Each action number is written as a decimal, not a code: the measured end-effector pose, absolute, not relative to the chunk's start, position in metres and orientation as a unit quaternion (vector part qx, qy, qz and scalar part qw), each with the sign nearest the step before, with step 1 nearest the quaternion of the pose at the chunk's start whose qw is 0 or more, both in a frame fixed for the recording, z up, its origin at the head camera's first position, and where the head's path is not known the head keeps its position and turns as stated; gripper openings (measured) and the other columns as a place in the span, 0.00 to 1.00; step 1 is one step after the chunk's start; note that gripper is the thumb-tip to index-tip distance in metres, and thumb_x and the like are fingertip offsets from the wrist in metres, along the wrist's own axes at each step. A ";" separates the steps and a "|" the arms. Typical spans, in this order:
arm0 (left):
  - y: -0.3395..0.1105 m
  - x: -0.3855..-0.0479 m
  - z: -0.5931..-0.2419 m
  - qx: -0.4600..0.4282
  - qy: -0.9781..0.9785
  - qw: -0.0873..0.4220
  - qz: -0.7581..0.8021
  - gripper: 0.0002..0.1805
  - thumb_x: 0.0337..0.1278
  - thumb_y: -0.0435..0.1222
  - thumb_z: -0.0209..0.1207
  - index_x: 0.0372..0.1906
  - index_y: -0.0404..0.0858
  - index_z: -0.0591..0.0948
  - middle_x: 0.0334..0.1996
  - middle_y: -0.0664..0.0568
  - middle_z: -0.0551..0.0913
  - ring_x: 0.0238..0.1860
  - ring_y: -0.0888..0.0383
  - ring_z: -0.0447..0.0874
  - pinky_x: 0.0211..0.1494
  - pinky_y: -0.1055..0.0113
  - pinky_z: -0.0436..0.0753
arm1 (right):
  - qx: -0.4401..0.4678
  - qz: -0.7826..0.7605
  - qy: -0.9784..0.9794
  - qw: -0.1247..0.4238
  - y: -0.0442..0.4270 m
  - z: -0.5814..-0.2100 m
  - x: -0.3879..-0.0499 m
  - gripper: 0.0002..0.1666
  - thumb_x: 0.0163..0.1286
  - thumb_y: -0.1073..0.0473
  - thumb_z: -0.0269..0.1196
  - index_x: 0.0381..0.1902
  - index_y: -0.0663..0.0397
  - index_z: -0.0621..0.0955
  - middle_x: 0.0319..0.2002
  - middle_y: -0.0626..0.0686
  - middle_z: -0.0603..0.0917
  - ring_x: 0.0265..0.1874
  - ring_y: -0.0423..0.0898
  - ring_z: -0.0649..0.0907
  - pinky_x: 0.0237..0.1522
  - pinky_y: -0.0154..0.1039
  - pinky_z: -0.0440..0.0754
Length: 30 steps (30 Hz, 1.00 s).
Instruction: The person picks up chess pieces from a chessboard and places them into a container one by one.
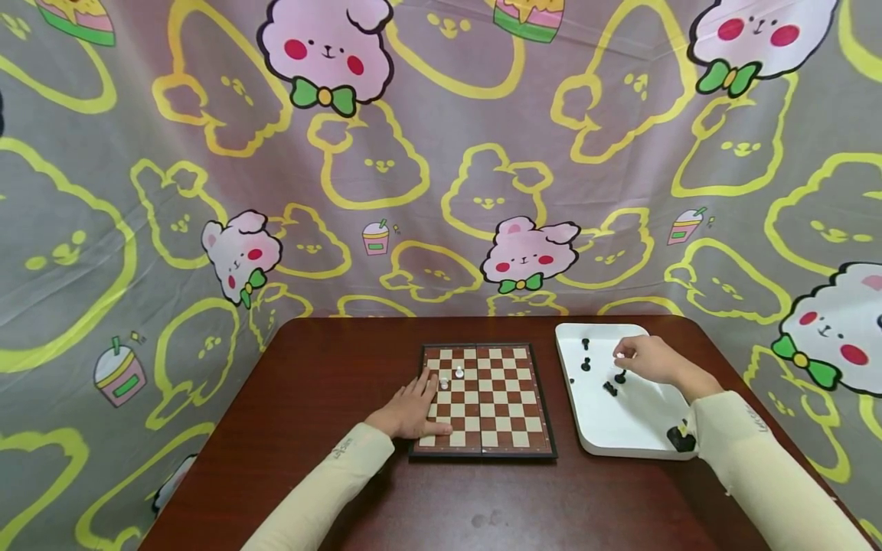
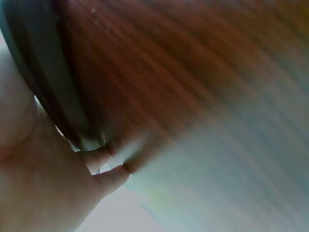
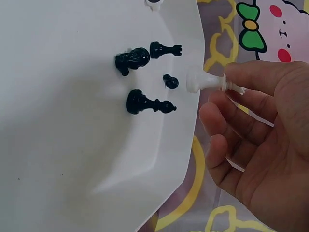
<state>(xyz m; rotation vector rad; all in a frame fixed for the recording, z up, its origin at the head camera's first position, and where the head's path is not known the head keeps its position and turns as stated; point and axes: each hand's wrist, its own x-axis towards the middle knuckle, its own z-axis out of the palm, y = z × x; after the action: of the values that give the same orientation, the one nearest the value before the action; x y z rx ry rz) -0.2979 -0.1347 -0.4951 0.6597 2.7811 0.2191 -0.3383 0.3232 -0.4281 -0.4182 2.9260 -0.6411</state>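
A brown-and-cream chessboard (image 1: 506, 398) with a dark rim lies on the table, and my left hand (image 1: 408, 411) rests on its left edge, fingers stretched out. Close to those fingertips two small white chess pieces (image 1: 459, 372) stand on the board. To the right, my right hand (image 1: 651, 360) is above a white tray (image 1: 630, 428). Thumb and fingers pinch a white chess piece (image 3: 205, 81) near its top, its base pointing away from the palm. In the right wrist view, a black bishop (image 3: 145, 102), a black knight (image 3: 131, 60) and a black rook (image 3: 165, 50) are in the tray.
A small black piece (image 3: 171, 81) is near the rook and bishop. More black pieces (image 1: 586, 364) are toward the tray's far left. A black object (image 1: 681, 438) is at the tray's near right corner. A patterned cloth (image 1: 441, 176) hangs behind the dark red-brown table (image 1: 331, 367).
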 end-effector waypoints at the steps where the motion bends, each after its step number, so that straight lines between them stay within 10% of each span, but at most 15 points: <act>1: -0.135 -0.298 -0.495 0.228 0.961 0.138 0.076 0.59 0.51 0.71 0.48 0.75 0.37 0.43 0.74 0.40 0.36 0.72 0.43 0.43 0.67 0.45 0.56 | -0.138 -0.212 0.966 0.058 0.324 -0.428 -0.338 0.11 0.65 0.59 0.61 0.39 0.62 0.82 0.29 0.49 0.81 0.29 0.45 0.78 0.30 0.42 0.75; 30: -0.135 -0.297 -0.492 0.229 0.960 0.140 0.081 0.59 0.50 0.71 0.49 0.75 0.36 0.43 0.74 0.39 0.35 0.72 0.42 0.44 0.67 0.45 0.56 | -0.198 -0.243 0.950 0.024 0.273 -0.421 -0.347 0.06 0.67 0.63 0.59 0.37 0.59 0.82 0.28 0.51 0.82 0.26 0.42 0.76 0.29 0.40 0.74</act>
<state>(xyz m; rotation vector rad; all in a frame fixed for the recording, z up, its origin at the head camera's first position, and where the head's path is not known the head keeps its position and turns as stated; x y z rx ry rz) -0.2967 -0.1349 -0.4922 0.6618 2.7737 0.2341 -0.3472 0.2726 -0.4213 -0.6112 2.9381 -0.7507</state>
